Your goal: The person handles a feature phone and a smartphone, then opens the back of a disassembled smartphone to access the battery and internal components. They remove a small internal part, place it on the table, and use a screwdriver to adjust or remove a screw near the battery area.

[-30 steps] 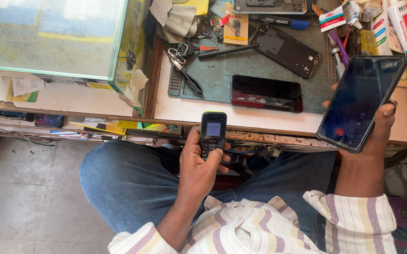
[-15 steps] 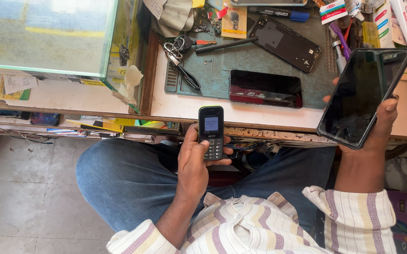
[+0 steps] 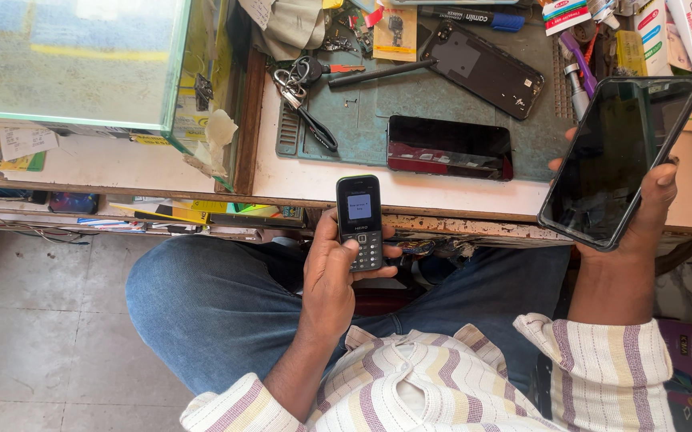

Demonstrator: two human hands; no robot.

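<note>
2 dark phones (image 3: 359, 220) (image 3: 616, 160), screens up.

My left hand (image 3: 334, 276) grips a black keypad phone (image 3: 360, 222) with a green rim, grey keys and a pale blue lit screen. My right hand (image 3: 642, 216) holds a black smartphone (image 3: 618, 160), its glass dark and glossy. My shirt (image 3: 458, 384) is cream with purple and mustard stripes; my jeans (image 3: 210, 304) are mid blue. On the white bench (image 3: 314, 180), a teal mat (image 3: 410, 100) carries one black phone (image 3: 450, 147) showing a dark red edge and another matt black phone (image 3: 482, 70). A black pen (image 3: 382, 72) lies at the far side. At left, a green-edged glass case (image 3: 82, 64) shows blue and yellow inside. The floor (image 3: 34, 320) is grey tile.
</note>
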